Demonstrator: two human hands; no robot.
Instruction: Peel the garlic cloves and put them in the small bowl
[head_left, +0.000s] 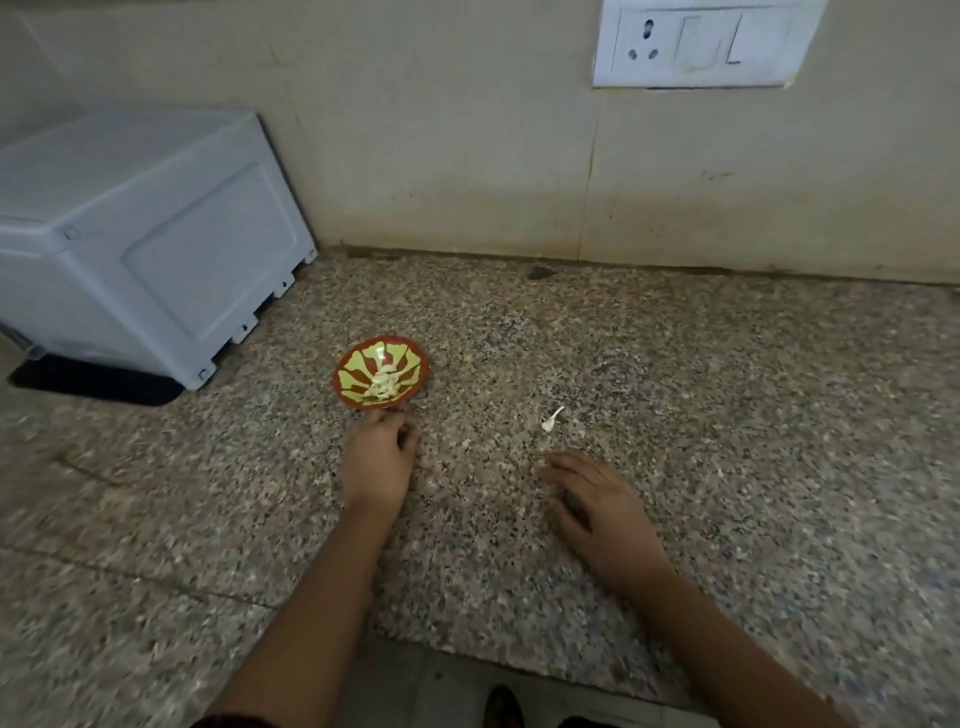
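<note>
A small red-and-yellow bowl (381, 372) stands on the speckled granite counter (675, 395) and holds several pale peeled garlic cloves (383, 387). My left hand (378, 457) lies just in front of the bowl, its fingers curled under near the rim; whether it holds anything is hidden. My right hand (592, 506) rests on the counter to the right with its fingers stretched out and relaxed. A small white scrap of garlic skin (551, 419) lies on the counter just beyond my right fingertips.
A grey-white appliance box (150, 244) sits at the back left on a dark mat. The tiled wall (467, 156) runs behind the counter, with a white socket plate (701, 44) high up. The counter's front edge (519, 670) is near my forearms.
</note>
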